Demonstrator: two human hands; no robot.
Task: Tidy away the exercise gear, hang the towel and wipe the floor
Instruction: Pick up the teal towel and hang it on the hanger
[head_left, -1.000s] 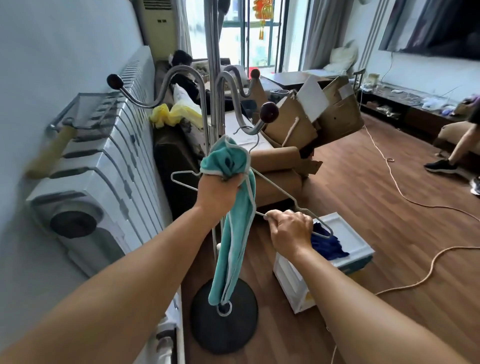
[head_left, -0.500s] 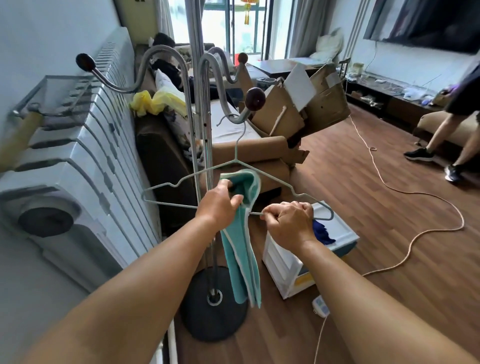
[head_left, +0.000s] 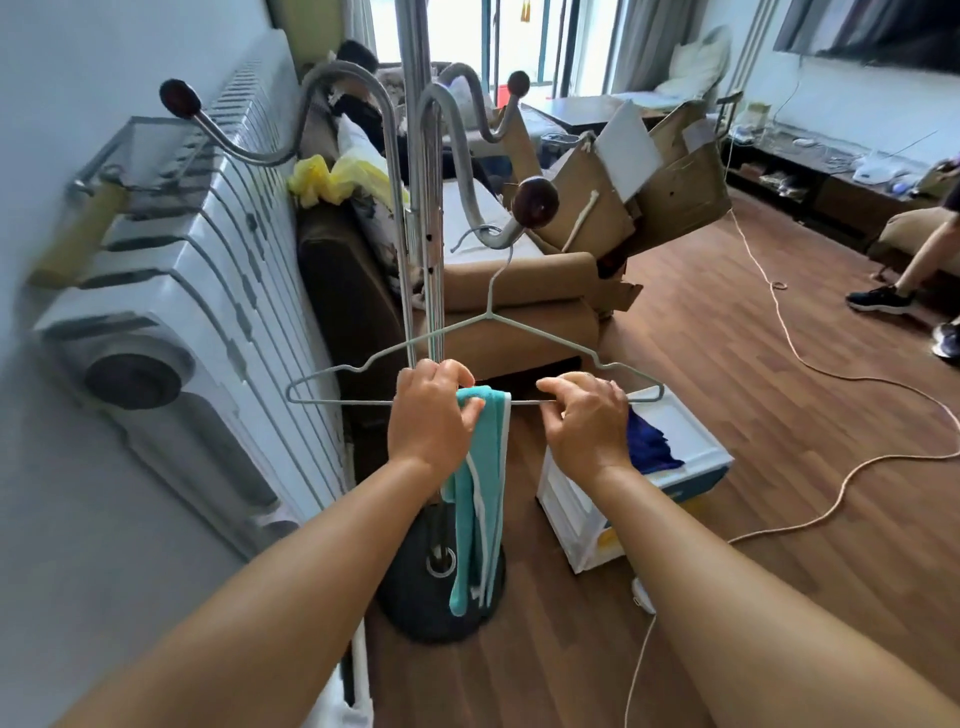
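A pale green wire hanger (head_left: 363, 370) hangs by its hook from a curved arm of the metal coat stand (head_left: 423, 208). A teal towel (head_left: 480, 493) is draped over the hanger's bottom bar and hangs down toward the stand's round black base. My left hand (head_left: 428, 415) grips the towel at the bar, fingers curled over its fold. Just to the right, my right hand (head_left: 587, 421) pinches the bottom bar, with a short gap between the two hands.
A white radiator (head_left: 208, 291) lines the wall on the left. A white storage box (head_left: 649, 493) holding dark blue cloth sits on the wood floor at the right. Behind are a brown sofa (head_left: 519, 291), cardboard boxes (head_left: 649, 176), a rope (head_left: 810, 364) across the floor and a person's legs (head_left: 919, 275).
The towel, first held bunched above the hanger in my left hand, now lies over the bottom bar. The hanger has levelled out on the stand's arm. My right hand stayed on the bar.
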